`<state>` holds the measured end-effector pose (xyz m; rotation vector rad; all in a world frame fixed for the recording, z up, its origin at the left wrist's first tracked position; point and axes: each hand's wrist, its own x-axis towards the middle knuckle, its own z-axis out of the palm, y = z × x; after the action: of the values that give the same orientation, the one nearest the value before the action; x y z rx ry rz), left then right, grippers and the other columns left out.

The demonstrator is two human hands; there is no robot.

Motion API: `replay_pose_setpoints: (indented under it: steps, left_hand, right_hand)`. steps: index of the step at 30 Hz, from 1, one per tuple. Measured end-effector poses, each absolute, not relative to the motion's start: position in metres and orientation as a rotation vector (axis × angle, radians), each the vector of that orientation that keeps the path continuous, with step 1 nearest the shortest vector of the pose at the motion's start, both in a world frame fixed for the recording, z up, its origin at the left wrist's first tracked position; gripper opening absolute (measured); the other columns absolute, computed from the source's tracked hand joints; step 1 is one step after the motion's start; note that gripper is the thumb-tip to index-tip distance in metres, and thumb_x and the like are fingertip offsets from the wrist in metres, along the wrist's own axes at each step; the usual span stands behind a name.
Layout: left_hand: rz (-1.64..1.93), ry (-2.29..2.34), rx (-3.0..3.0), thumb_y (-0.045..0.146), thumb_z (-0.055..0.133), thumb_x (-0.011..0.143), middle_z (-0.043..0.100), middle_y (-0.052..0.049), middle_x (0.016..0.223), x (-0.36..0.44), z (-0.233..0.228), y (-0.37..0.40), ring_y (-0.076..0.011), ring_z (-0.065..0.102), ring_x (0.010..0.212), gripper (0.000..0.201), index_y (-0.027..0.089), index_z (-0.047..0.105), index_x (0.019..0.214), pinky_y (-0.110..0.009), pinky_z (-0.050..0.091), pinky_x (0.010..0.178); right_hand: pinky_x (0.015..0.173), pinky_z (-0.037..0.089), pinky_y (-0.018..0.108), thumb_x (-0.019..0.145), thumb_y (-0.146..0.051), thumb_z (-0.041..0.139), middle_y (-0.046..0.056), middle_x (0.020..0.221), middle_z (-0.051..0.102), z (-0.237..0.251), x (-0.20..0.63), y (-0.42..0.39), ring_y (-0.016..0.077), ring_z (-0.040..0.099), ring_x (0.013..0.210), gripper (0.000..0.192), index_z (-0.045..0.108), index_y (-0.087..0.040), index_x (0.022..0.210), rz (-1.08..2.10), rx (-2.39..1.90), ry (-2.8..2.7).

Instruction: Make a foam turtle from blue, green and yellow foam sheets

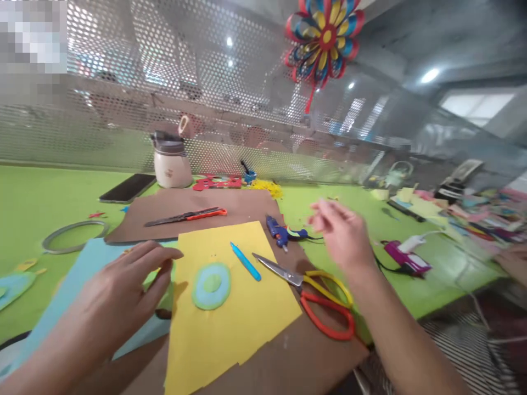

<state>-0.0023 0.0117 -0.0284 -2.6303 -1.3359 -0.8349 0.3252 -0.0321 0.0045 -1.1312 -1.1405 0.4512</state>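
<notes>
Left hand (pixel 123 285): flat, fingers spread loosely, fingertips resting at left edge of yellow sheet (pixel 230 323), holding nothing.
Right hand (pixel 341 233): raised above the table, blurred, fingers loosely open, empty; nearest to glue gun (pixel 282 231) and scissors (pixel 317 291).
Yellow sheet: lies on brown paper (pixel 242 206), centre of green table (pixel 24 203); bears a blue ring with green disc (pixel 211 285) inside.
Blue pen (pixel 246 261): on the yellow sheet, just right of the disc.
Scissors: shut, orange and yellow handles, beside the sheet's right edge.
Knife (pixel 187 215): orange handle, further back on brown paper.
Behind: phone (pixel 128 187), cream jug (pixel 171 159), paper pinwheel (pixel 325 38) hanging on mesh.
</notes>
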Motion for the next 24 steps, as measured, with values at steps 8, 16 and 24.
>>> replay_pose_setpoints:
  steps: [8, 16, 24]
  left_hand:
    - [-0.966, -1.646, -2.367, 0.035, 0.041, 0.089, 0.059, 0.007, 0.073, 0.011, -0.014, -0.002, -0.009, 0.051, 0.043, 0.021, 0.025, 0.056, 0.099, -0.024, 0.04, 0.06]
    - [-1.065, -1.708, -2.247, 0.037, 0.044, 0.087, 0.06, 0.008, 0.077, 0.01, -0.02, 0.009, -0.0079, 0.049, 0.048, 0.021, 0.027, 0.058, 0.1, -0.022, 0.04, 0.061]
    - [-1.142, -1.738, -2.356, 0.036, 0.044, 0.086, 0.064, 0.001, 0.084, 0.001, -0.016, 0.011, -0.0116, 0.053, 0.055, 0.025, 0.022, 0.061, 0.097, -0.025, 0.043, 0.063]
  right_hand:
    - [0.061, 0.047, 0.029, 0.08, -0.044, 0.063, -0.007, 0.043, 0.045, 0.015, 0.399, -0.05, 0.01, 0.046, 0.045, 0.031, 0.06, -0.019, 0.062, 0.261, -1.349, -1.233]
    - [0.062, 0.046, 0.029, 0.075, -0.035, 0.063, 0.003, 0.061, 0.068, -0.024, 0.441, -0.066, 0.0159, 0.061, 0.059, 0.022, 0.071, -0.014, 0.074, 0.297, -1.756, -1.42]
    - [0.062, 0.046, 0.03, 0.074, -0.034, 0.058, 0.006, 0.065, 0.072, -0.03, 0.457, -0.042, 0.0209, 0.064, 0.063, 0.023, 0.073, -0.016, 0.071, 0.135, -1.932, -1.55]
